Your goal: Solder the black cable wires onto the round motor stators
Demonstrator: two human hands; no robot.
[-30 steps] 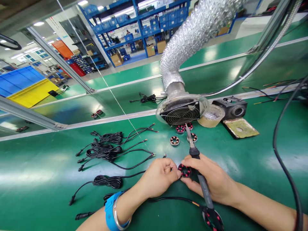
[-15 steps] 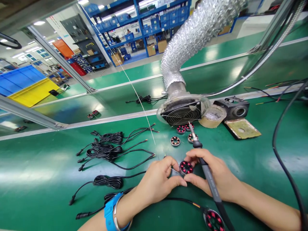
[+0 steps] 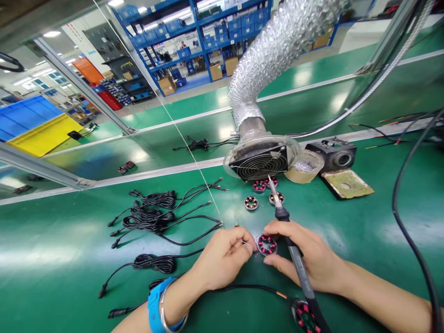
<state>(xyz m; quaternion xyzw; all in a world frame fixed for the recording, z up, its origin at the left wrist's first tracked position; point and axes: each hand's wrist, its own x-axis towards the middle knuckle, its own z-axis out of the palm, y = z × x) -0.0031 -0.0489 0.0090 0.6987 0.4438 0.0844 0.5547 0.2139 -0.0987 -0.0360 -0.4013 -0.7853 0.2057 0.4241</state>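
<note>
A small round stator with red coils (image 3: 267, 244) lies on the green bench between my two hands. My left hand (image 3: 222, 259), with a blue wristband, is closed and pinches a thin wire at the stator's left edge. My right hand (image 3: 305, 259) curls round the stator from the right and holds a black soldering iron (image 3: 289, 243), whose tip points away toward the fan. A thin solder wire (image 3: 187, 148) runs down from the upper left to a spot just above my left hand.
Three more stators (image 3: 263, 194) lie in front of a fume-extractor fan (image 3: 260, 164) on a silver flexible duct (image 3: 274, 51). Several coiled black cables (image 3: 152, 212) lie to the left. Another stator (image 3: 305, 317) on a cable sits near my right forearm. A tape roll (image 3: 305, 167) and iron stand (image 3: 333, 155) are right.
The soldering iron has tilted back more upright, its tip shifting slightly left. My left fingers have closed tighter on the thin wire beside the stator. The solder wire has swung left.
</note>
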